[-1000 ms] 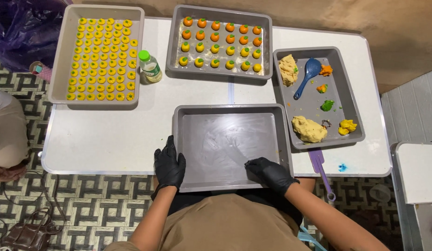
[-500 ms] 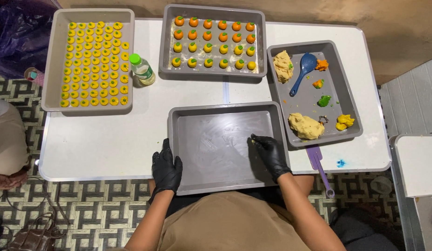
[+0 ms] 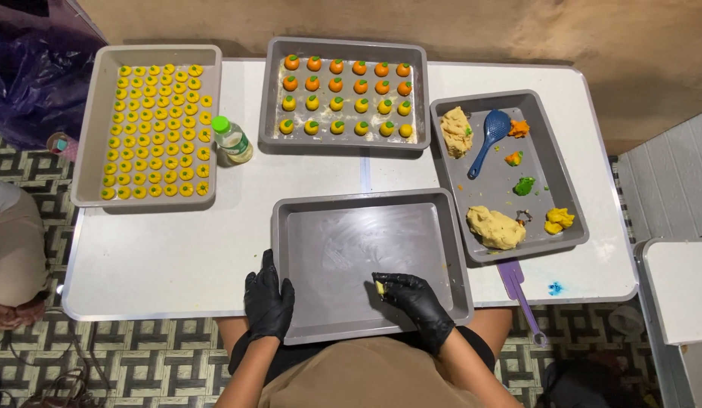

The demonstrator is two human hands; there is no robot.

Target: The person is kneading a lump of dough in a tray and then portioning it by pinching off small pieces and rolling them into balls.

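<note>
An empty grey baking tray (image 3: 351,208) lies in front of me on the white table (image 3: 177,249). My left hand (image 3: 268,302), in a black glove, rests flat on the table at the tray's near left corner. My right hand (image 3: 415,298), also gloved, is inside the tray near its front edge, pinching a small yellow piece of dough (image 3: 380,287) at the fingertips.
A tray of several small yellow pieces (image 3: 151,125) sits far left, a small bottle with a green cap (image 3: 231,140) beside it. Far centre is a tray of orange and yellow balls (image 3: 343,94). The right tray (image 3: 551,162) holds dough lumps and a blue spoon (image 3: 487,140). A purple tool (image 3: 517,291) lies at the table edge. Another person sits at left.
My right hand pulled back from the tray's right side toward its near middle and now pinches a small yellow piece. The left hand stayed at the tray's near left corner.
</note>
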